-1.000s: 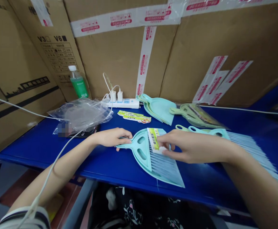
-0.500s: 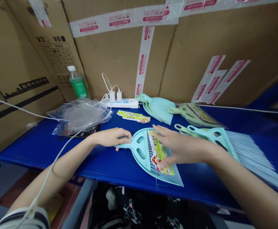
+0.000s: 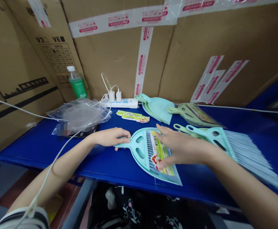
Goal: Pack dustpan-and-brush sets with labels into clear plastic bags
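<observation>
Clock positions are taken about the held dustpan [image 3: 174, 179], flat near the table's front edge. From left to right: bottle [image 3: 77, 84], between 10 and 11 o'clock; clear plastic bags [image 3: 84, 113], 10 o'clock; left hand [image 3: 111, 136], 9 to 10 o'clock, fingers clamped on the dustpan's handle; loose labels [image 3: 132, 116], 11 o'clock; brush [image 3: 142, 159], lying in the dustpan, with a printed card [image 3: 162, 152] across its bristles; stacked dustpans [image 3: 161, 106], 12 o'clock; right hand [image 3: 177, 144], fingers spread apart over the card, thumb against it; spare brush [image 3: 248, 152], 3 o'clock.
</observation>
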`<state>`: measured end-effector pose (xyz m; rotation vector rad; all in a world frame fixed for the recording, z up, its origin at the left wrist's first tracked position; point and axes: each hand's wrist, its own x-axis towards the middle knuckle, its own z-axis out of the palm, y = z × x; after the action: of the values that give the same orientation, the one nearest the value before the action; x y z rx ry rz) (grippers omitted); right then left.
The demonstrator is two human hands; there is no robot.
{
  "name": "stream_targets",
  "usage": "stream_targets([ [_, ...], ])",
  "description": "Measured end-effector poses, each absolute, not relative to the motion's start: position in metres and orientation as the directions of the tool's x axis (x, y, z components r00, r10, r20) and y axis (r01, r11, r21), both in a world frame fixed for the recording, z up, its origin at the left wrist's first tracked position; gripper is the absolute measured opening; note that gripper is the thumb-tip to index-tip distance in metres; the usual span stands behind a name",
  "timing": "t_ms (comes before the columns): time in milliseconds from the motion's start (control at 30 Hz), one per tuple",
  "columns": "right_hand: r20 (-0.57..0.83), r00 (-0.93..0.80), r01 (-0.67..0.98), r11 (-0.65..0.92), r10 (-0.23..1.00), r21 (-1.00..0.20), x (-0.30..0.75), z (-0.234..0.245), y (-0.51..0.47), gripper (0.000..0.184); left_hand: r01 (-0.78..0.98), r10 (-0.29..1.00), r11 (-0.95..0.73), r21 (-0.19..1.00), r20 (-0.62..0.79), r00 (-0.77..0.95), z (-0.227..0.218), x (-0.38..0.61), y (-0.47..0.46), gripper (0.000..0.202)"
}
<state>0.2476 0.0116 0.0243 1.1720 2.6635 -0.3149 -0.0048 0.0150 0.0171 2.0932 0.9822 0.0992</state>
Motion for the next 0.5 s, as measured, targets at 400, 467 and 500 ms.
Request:
stream_targets([
  [400,-0.070,-0.606,0.796,0.603,0.793,-0.062,0.249,0.028,0.027,0.073,0.622,0.682,-0.397,0.675,-0.237,0.692,0.017,-0.005,0.014,0.022],
  [467,-0.060,-0.587,0.809,0.586,0.807,-0.037,0.248,0.028,0.033,0.056,0.621,0.680,-0.403,0.672,-0.234,0.694,0.017,-0.005,0.014,0.022],
  [500,-0.064,-0.568,0.823,0.567,0.821,-0.024,0.246,0.028,0.035,0.049,0.621,0.679,-0.409,0.669,-0.232,0.697,0.017,-0.005,0.014,0.022],
])
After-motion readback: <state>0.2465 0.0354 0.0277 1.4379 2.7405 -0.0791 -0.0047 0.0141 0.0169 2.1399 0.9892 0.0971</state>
